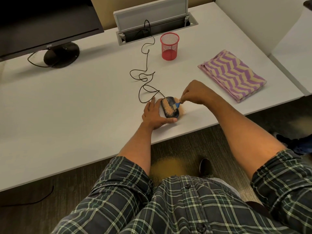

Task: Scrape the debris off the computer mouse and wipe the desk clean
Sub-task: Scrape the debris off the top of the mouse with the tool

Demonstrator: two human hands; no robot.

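Note:
A black wired computer mouse (169, 108) lies near the front edge of the white desk (76, 107), its top partly coated with sandy debris. My left hand (154, 115) holds it from the left, thumb curled round its near end. My right hand (194, 92) pinches a small blue scraper (177, 104) whose blade touches the mouse's right side. Loose sandy debris (182, 110) is spread on the desk just right of the mouse. A folded purple and cream zigzag cloth (232, 75) lies on the desk to the right.
The mouse cable (146, 76) loops back to an open cable hatch (155, 29). A red mesh pen cup (169, 46) stands behind the mouse. A monitor (42, 22) on its stand is at the far left. Yellowish debris (167, 168) lies on the floor under the desk edge.

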